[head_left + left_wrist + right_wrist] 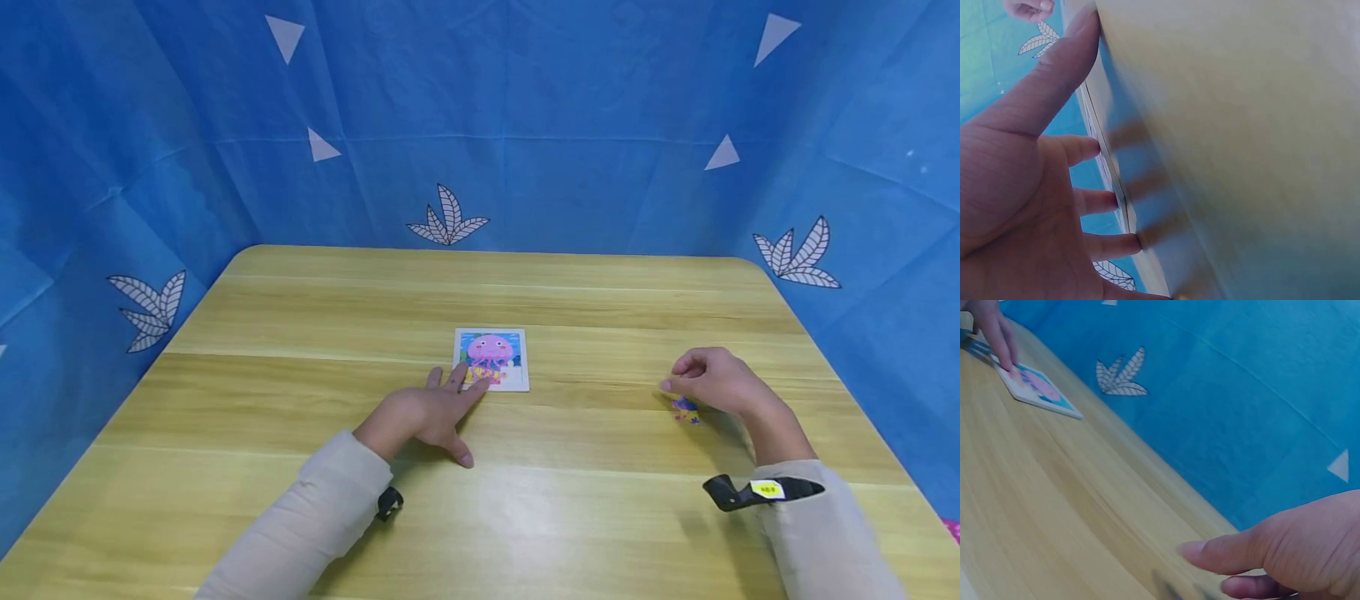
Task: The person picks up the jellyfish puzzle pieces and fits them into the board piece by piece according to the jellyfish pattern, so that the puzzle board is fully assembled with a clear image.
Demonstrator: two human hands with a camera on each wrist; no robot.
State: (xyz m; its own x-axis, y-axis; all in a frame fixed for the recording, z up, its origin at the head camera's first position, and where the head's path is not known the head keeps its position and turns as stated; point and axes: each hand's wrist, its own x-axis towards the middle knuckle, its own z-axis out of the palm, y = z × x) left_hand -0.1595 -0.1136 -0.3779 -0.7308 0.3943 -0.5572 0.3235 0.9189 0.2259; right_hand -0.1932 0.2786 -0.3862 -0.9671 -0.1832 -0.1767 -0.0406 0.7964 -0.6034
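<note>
Jigsaw board [491,359] at frame centre lies on the worktop [300,400] under the left hand's [423,414] spread fingers [472,392], while the right hand [716,382], at right, pinches a puzzle piece [686,409].

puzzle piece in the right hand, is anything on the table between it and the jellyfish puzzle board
Nothing visible. The puzzle piece, pinched under the right hand, has only bare wooden table between it and the jellyfish puzzle board. The left hand rests its fingers on the board's near-left corner, on the far side from the piece.
</note>
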